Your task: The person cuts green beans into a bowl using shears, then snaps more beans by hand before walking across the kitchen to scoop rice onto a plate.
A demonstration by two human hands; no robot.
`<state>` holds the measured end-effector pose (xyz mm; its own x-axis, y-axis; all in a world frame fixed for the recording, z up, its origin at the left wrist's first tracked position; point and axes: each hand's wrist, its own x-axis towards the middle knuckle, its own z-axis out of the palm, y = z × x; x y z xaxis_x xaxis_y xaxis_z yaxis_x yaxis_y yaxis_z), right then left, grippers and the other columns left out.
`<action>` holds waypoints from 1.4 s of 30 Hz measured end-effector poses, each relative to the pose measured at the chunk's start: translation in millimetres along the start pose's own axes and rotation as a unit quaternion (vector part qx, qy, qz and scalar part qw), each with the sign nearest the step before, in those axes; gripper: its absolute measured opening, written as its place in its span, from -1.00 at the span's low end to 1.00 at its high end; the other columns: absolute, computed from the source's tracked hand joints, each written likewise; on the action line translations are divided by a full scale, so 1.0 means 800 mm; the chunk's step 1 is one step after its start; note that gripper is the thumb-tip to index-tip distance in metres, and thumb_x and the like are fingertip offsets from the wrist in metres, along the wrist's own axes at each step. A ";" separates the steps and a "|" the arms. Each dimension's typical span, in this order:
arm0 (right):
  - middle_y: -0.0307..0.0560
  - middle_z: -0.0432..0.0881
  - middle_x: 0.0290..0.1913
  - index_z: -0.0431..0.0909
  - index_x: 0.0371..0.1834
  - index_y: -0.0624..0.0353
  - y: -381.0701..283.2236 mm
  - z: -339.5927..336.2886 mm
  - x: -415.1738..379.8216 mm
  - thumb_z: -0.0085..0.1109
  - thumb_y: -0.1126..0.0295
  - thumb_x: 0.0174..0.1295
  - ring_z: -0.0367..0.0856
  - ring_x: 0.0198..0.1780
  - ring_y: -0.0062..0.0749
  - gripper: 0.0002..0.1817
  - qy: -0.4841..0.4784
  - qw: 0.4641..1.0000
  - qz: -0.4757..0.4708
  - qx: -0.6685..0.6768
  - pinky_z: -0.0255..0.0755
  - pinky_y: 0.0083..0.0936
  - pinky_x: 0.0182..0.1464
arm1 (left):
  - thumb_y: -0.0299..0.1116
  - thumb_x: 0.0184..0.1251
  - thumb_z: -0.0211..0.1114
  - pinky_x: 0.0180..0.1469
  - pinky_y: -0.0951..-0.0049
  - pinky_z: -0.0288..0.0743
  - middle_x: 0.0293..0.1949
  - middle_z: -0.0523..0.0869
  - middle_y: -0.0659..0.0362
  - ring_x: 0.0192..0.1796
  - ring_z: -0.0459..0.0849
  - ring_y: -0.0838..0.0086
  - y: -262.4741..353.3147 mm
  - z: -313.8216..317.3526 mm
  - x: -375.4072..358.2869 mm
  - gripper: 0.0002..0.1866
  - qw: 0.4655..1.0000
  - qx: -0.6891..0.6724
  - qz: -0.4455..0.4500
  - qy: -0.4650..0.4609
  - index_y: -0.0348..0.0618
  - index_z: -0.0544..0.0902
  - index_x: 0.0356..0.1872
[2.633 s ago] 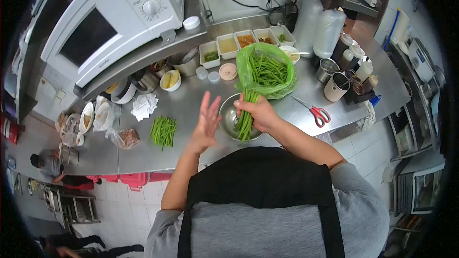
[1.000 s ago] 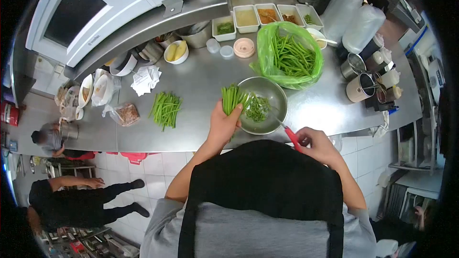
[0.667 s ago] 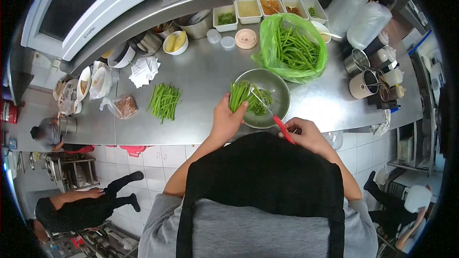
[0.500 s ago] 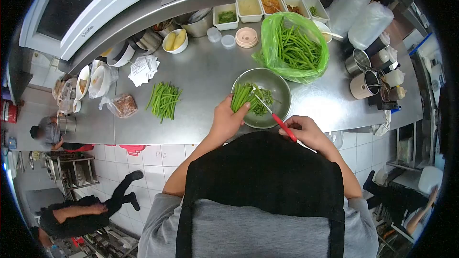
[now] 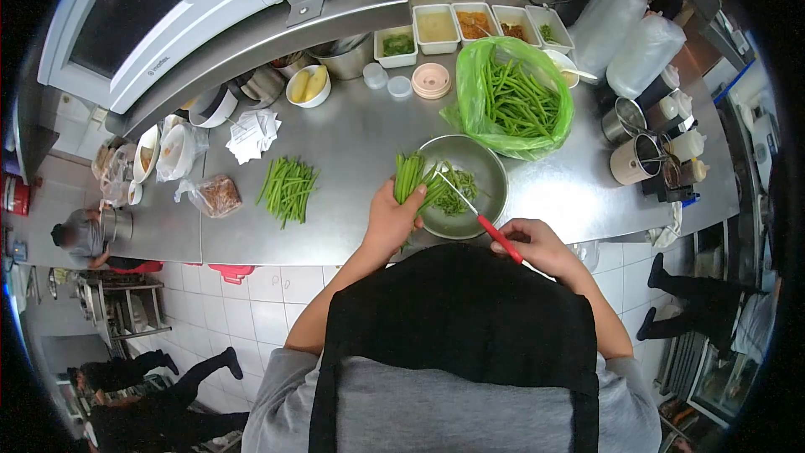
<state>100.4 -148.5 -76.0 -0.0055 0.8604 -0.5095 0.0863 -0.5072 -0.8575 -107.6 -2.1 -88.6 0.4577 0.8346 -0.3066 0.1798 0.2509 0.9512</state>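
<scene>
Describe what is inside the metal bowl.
Short green pieces lie in the metal bowl, with bare metal on its right. The bottom beneath them is covered; the green bunch hides part of the left rim.

Table (image 5: 344, 143): smooth, brushed metal, glossy towards three o'clock. Bowl (image 5: 490, 180): polished metal. Bag (image 5: 471, 101), at the bowl's one o'clock: thin, crinkled, glossy green plastic. Scissors (image 5: 500, 239): shiny metal blades, smooth red plastic-looking handles. Apron (image 5: 461, 310): matt black cloth.

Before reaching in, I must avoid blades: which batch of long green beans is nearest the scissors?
The bunch in the left hand, beside the scissor blades; the pile on the counter and the beans in the green bag lie farther.
</scene>
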 end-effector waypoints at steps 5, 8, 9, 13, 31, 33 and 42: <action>-0.23 0.60 -0.48 0.57 -0.27 0.29 0.003 -0.002 -0.006 0.32 0.21 0.08 0.50 -0.44 -0.66 -0.66 -0.004 1.000 0.021 -0.006 0.33 -0.71 -0.38 | -0.34 0.29 0.19 -0.60 0.55 0.38 -0.51 0.59 0.14 -0.65 0.49 0.56 -0.005 0.004 -0.005 -0.72 0.995 0.068 0.060 0.033 -0.37 0.45 -0.14; -0.23 0.60 -0.49 0.57 -0.28 0.29 0.006 -0.004 -0.007 0.31 0.19 0.08 0.49 -0.45 -0.67 -0.65 0.001 0.999 0.022 -0.035 0.32 -0.72 -0.39 | -0.33 0.27 0.20 -0.60 0.52 0.40 -0.55 0.60 0.11 -0.65 0.53 0.54 -0.001 0.007 -0.007 -0.70 0.989 0.121 0.073 0.043 -0.39 0.46 -0.14; -0.23 0.60 -0.49 0.57 -0.29 0.29 0.007 -0.005 -0.007 0.30 0.18 0.08 0.49 -0.45 -0.67 -0.65 0.005 0.999 0.020 -0.048 0.31 -0.72 -0.39 | -0.33 0.27 0.20 -0.60 0.52 0.41 -0.57 0.60 0.11 -0.65 0.54 0.53 -0.001 0.007 -0.008 -0.70 0.987 0.135 0.074 0.044 -0.40 0.46 -0.14; -0.25 0.58 -0.49 0.58 -0.29 0.29 0.003 -0.003 -0.009 0.30 0.17 0.08 0.46 -0.47 -0.68 -0.65 -0.003 1.000 0.018 -0.024 0.29 -0.72 -0.40 | -0.32 0.27 0.20 -0.59 0.51 0.41 -0.56 0.61 0.09 -0.66 0.55 0.51 -0.005 0.011 -0.011 -0.69 0.983 0.152 0.098 0.044 -0.39 0.46 -0.14; -0.22 0.56 -0.56 0.60 -0.34 0.31 0.004 -0.005 -0.005 0.31 0.09 0.05 0.46 -0.54 -0.64 -0.58 0.009 0.998 -0.013 -0.053 0.31 -0.67 -0.49 | -0.40 0.20 0.25 -0.62 0.61 0.37 -0.43 0.60 0.18 -0.58 0.48 0.61 -0.014 0.001 0.009 -0.74 1.000 0.024 0.007 0.008 -0.34 0.50 -0.15; -0.22 0.56 -0.56 0.60 -0.35 0.31 0.004 -0.005 -0.004 0.31 0.09 0.05 0.45 -0.55 -0.64 -0.59 0.014 0.998 -0.009 -0.056 0.31 -0.66 -0.49 | -0.43 0.21 0.25 -0.61 0.62 0.37 -0.45 0.59 0.21 -0.58 0.47 0.62 -0.012 0.001 0.008 -0.79 0.999 0.049 0.020 0.001 -0.30 0.50 -0.18; -0.23 0.54 -0.58 0.59 -0.41 0.31 0.007 -0.005 0.013 0.34 0.01 -0.01 0.44 -0.57 -0.63 -0.52 0.019 0.999 0.002 -0.029 0.29 -0.66 -0.51 | -0.41 0.14 0.28 -0.60 0.59 0.36 -0.53 0.59 0.21 -0.65 0.45 0.64 -0.016 0.009 0.008 -0.71 0.997 0.071 0.026 -0.003 -0.32 0.53 -0.14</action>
<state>104.6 -142.1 -85.8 0.0328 0.8598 -0.5096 0.1431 -0.5086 -0.8490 -100.7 -3.3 -103.0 0.4740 0.8418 -0.2581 0.2770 0.1357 0.9512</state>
